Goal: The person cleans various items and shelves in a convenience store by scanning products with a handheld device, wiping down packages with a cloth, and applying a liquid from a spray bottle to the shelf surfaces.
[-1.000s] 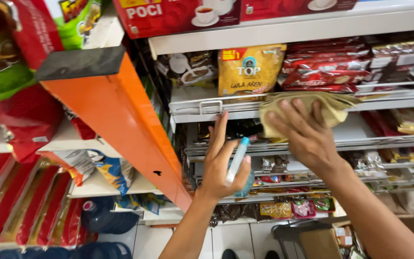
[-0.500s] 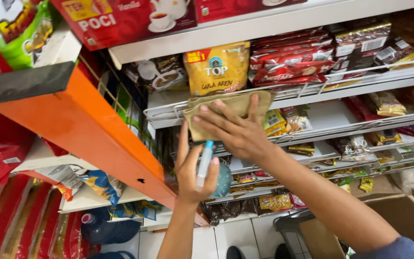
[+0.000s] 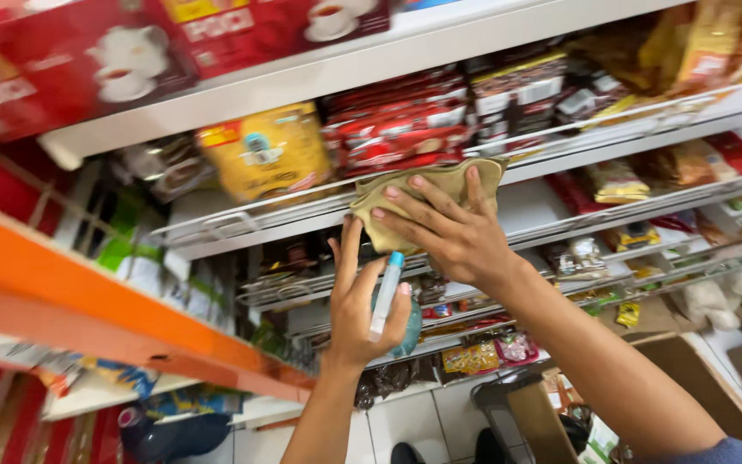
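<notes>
right hand (image 3: pixel 453 230): fingers spread flat, pressing a tan cloth (image 3: pixel 422 191) against the front edge of a white wire-fronted shelf (image 3: pixel 242 225), roughly mid-shelf

tan cloth: bunched up under that palm, draped over the wire rail, one corner poking out toward the right

left hand (image 3: pixel 362 309): raised just below the right one, thumb and fingers wrapped loosely around a small spray bottle (image 3: pixel 386 296)

small spray bottle: upright, white stem with a blue tip on top and a teal rounded body showing behind the palm (pretty blurry, so can't tell much more), just under the cloth and not touching it

on that shelf: a yellow pouch (image 3: pixel 268 153) at the left, red packets (image 3: pixel 397 129) right above the cloth

shelf above: red boxes with teacup pictures (image 3: pixel 122 56) sitting along its front edge

orange beam (image 3: pixel 70 318): runs diagonally across the left side, well apart from both hands

lower down: more wire shelves with small snack packs, a cardboard box (image 3: pixel 646 378) at the bottom right over the tiled floor
</notes>
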